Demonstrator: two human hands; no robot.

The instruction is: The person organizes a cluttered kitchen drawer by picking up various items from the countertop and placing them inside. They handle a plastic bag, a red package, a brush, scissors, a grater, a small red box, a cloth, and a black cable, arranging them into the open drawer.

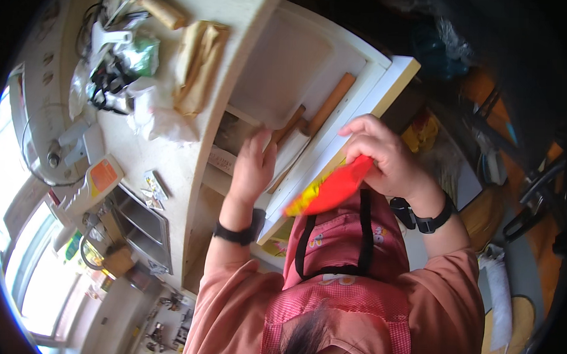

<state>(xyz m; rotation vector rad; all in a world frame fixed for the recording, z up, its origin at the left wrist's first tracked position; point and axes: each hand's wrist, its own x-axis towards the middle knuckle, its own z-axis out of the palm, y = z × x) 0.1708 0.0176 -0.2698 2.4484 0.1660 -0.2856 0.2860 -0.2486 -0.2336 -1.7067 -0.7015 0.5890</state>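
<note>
My right hand pinches a flat red and yellow packet by one end, above the front edge of a pulled-out white drawer. Over the drawer's near side, my left hand has its fingers extended and its thumb apart, with nothing seen in it. Inside the drawer lie a translucent plastic container, a brown wooden rod and a white roll. My left fingertips are close to the container's corner; blur hides whether they touch it.
Left of the drawer runs a countertop with a folded brown paper bag, crumpled white plastic and a white bottle with an orange label. A steel sink is set into it. Dark clutter fills the right side.
</note>
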